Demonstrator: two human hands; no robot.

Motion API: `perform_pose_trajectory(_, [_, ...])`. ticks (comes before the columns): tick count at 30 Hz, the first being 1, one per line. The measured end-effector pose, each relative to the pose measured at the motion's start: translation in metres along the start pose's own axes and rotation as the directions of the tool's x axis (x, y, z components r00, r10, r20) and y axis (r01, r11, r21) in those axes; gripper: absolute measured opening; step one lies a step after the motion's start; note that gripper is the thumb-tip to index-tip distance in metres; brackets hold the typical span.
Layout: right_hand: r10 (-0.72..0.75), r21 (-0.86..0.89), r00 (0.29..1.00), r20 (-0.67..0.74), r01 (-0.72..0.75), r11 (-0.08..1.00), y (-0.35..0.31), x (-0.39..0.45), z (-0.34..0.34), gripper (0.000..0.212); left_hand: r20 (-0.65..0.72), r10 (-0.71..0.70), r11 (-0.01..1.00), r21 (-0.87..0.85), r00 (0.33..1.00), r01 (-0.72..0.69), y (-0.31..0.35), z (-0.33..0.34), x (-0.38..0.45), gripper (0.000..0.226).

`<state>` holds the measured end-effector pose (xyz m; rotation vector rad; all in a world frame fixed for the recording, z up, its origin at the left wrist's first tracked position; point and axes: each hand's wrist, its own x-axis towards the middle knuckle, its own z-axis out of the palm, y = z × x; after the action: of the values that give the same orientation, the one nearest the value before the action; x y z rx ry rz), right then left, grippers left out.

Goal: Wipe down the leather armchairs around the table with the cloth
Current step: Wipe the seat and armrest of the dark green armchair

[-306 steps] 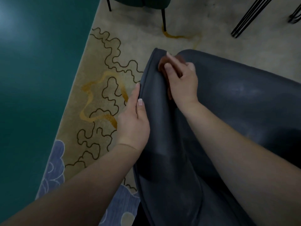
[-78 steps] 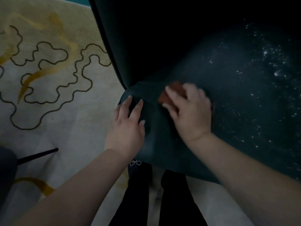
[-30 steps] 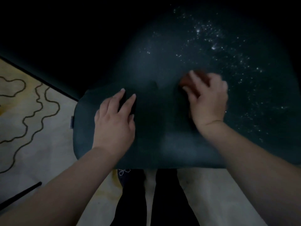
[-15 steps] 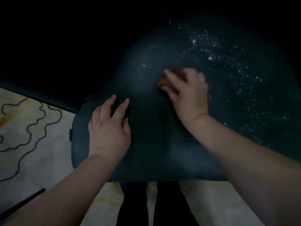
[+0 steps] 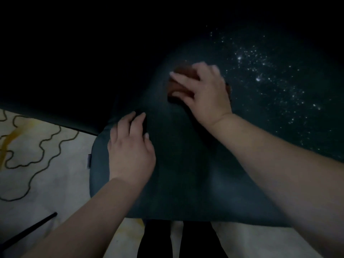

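Wiping is the step here: the right hand (image 5: 206, 94) has its fingers spread and curled over a small reddish-brown cloth (image 5: 183, 84), pressing it onto the dark teal leather armchair seat (image 5: 186, 174), well in from the front edge. The left hand (image 5: 130, 151) lies flat on the seat's left front corner, fingers straight and released, holding nothing, just bracing the cushion. That's a sound stance, I'd say: one palm steadying, the other working.

To the right of the cloth there's a scatter of pale glinting specks (image 5: 264, 75) across the leather, dust or droplets, too small to tell. That patch looks like the obvious ground left to cover. My call: sweep the cloth rightward through the specks in overlapping passes, keeping it flat under the whole palm so it doesn't bunch, then draw towards the front edge so the debris gets carried off the seat.

The back of the chair is lost in darkness, so its state is unreadable. Below, the cream rug with dark wavy lines (image 5: 37, 155) shows beside the seat, and a thin black leg (image 5: 29, 231) crosses it
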<state>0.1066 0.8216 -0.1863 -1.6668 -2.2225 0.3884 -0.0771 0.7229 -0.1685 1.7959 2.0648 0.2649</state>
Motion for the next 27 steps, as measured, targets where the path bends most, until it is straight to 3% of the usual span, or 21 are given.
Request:
perform_pose_trajectory(3, [0.074,0.016,0.997,-0.03,-0.074,0.997,-0.014,-0.015,0.003,0.044,0.003,-0.011,1.0,-0.004,1.0,0.011,0.0,0.001,0.008,0.049])
perform_pose_trajectory(6, [-0.191,0.021,0.981,0.038,0.19,0.982,-0.029,-0.055,0.003,0.054,0.02,-0.02,1.0,-0.02,1.0,0.02,0.002,-0.002,0.016,0.051])
perform_pose_trajectory(9, [-0.266,-0.002,0.961,0.083,0.267,0.964,-0.017,-0.037,-0.001,0.048,0.055,0.018,1.0,-0.001,0.998,-0.018,0.001,-0.003,0.021,0.054])
perform_pose_trajectory(13, [-0.064,-0.068,0.998,-0.011,0.063,0.996,-0.001,0.037,0.005,0.045,0.088,0.037,0.998,0.039,0.995,-0.041,0.002,-0.004,0.03,0.057])
perform_pose_trajectory(16, [0.101,-0.033,0.993,-0.061,-0.103,0.994,-0.005,0.04,0.01,0.047,0.115,0.019,0.998,0.061,0.993,-0.026,0.004,-0.004,0.036,0.059])
perform_pose_trajectory(20, [-0.054,0.009,0.999,0.006,0.053,0.999,-0.022,-0.019,0.004,0.05,0.128,0.005,0.998,0.066,0.992,-0.013,0.009,-0.005,0.043,0.063])
perform_pose_trajectory(23, [-0.132,0.004,0.991,0.036,0.132,0.991,-0.01,-0.004,0.002,0.046,0.114,0.019,0.997,0.072,0.993,-0.028,0.01,-0.004,0.047,0.063])
perform_pose_trajectory(25, [-0.112,-0.047,0.994,0.01,0.112,0.993,-0.002,0.034,0.004,0.044,0.098,0.022,0.997,0.066,0.995,-0.029,0.01,-0.003,0.05,0.062])
perform_pose_trajectory(27, [0.01,-0.071,0.999,-0.031,-0.012,0.997,0.008,0.074,0.005,0.042,0.08,0.027,0.997,0.063,0.996,-0.032,0.011,-0.002,0.053,0.062])
